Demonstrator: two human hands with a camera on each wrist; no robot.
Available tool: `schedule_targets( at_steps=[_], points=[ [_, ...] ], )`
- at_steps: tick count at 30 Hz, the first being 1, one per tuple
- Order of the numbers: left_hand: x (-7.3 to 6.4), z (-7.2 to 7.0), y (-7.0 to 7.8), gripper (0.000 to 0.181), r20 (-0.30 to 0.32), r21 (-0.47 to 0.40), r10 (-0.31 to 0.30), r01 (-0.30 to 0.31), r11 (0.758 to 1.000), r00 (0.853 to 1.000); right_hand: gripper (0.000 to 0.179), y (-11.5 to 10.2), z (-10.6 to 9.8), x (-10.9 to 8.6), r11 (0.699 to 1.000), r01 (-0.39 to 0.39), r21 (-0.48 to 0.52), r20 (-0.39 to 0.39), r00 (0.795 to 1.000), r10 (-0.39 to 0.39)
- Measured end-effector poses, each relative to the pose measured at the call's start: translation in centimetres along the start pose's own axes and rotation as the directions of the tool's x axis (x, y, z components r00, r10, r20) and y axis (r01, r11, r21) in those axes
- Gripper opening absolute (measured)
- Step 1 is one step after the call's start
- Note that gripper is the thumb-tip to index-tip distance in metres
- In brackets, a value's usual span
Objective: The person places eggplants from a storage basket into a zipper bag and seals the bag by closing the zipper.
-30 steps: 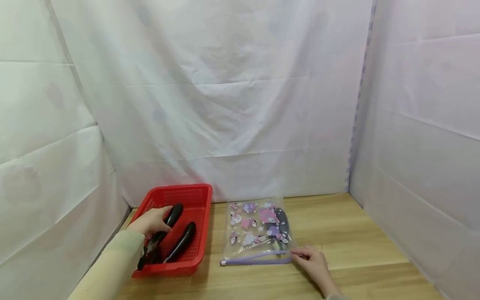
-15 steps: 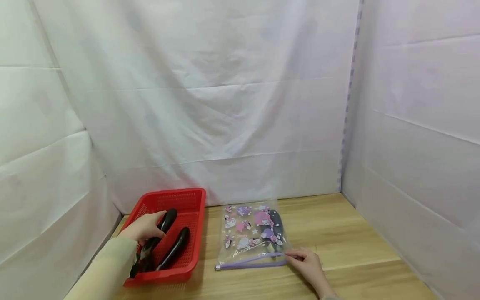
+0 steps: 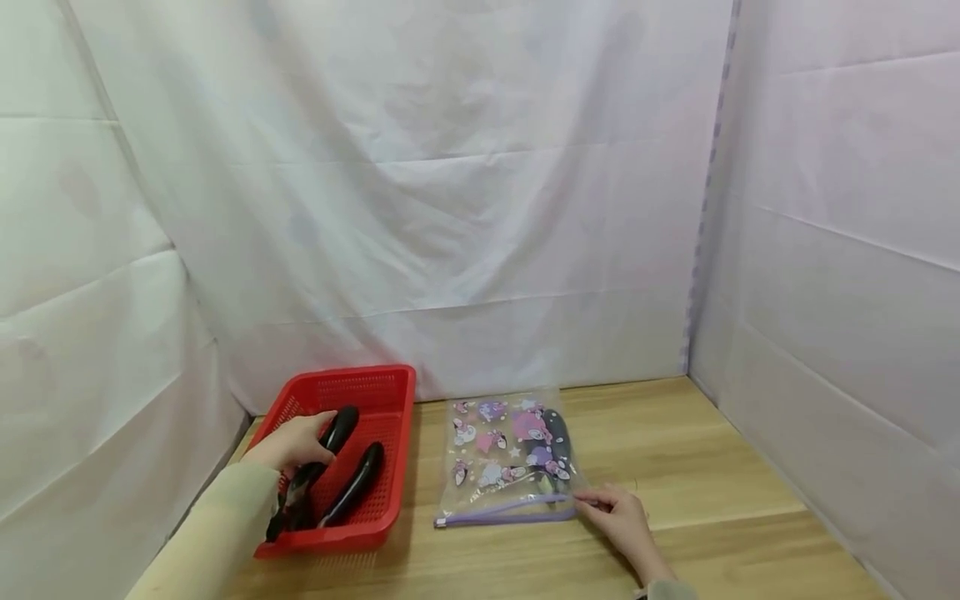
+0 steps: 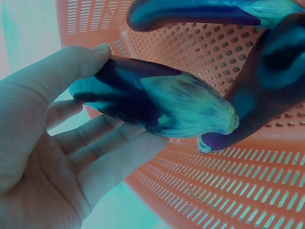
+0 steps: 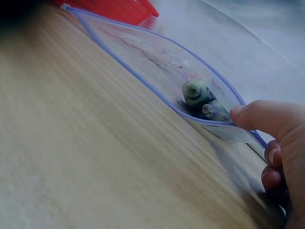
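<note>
I could see a plain, pale cream sleeve just behind the left hand; behind the right hand, a greyish cuff showed, with a small dark patch beside it.

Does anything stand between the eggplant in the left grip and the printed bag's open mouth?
Yes, in the head view: the right wall of the red basket, and another eggplant inside it. Nothing visible blocks the mouth of the printed bag, though two stem ends show inside.

White cloth walls — creased, faintly spotted, wood-grain tabletop
</note>
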State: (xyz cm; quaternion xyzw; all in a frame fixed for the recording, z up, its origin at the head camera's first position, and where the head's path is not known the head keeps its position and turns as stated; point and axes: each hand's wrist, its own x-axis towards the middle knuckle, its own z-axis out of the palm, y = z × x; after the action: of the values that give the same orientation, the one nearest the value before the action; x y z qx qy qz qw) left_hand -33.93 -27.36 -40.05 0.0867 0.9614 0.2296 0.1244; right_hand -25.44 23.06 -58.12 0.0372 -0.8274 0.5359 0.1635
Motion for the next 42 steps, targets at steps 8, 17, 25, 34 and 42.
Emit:
schedule_targets(
  at_steps=[8, 17, 25, 34, 42],
  points=[
    [-0.3, 0.9, 0.1, 0.086, 0.007, -0.032, -0.009, 0.010, 0.999, 1.000, 0.012, 0.2, -0.1, -0.9, 1.000, -0.003, -0.016, 0.000, 1.000, 0.003],
    [0.0, -0.1, -0.1, 0.086, -0.005, -0.002, 0.008, -0.008, 1.000, 1.000, 0.013, -0.3, -0.1, 0.8, 0.999, 0.038, 0.001, 0.001, 0.999, -0.038],
    [-0.2, 0.2, -0.1, 0.085, -0.019, -0.015, 0.013, -0.013, 1.000, 1.000, 0.014, -0.5, -0.3, 0.2, 1.000, -0.006, 0.005, -0.002, 1.000, 0.006],
    [-0.6, 0.0, 0.3, 0.087, -0.023, -0.002, 0.012, -0.012, 1.000, 1.000, 0.013, 0.2, 0.0, -0.5, 1.000, -0.012, -0.013, -0.013, 1.000, 0.012],
    [-1.2, -0.4, 0.9, 0.085, -0.025, -0.004, 0.018, -0.018, 1.000, 1.000, 0.012, -0.2, -0.2, 0.0, 0.999, -0.027, -0.033, 0.002, 1.000, 0.027]
  ],
)
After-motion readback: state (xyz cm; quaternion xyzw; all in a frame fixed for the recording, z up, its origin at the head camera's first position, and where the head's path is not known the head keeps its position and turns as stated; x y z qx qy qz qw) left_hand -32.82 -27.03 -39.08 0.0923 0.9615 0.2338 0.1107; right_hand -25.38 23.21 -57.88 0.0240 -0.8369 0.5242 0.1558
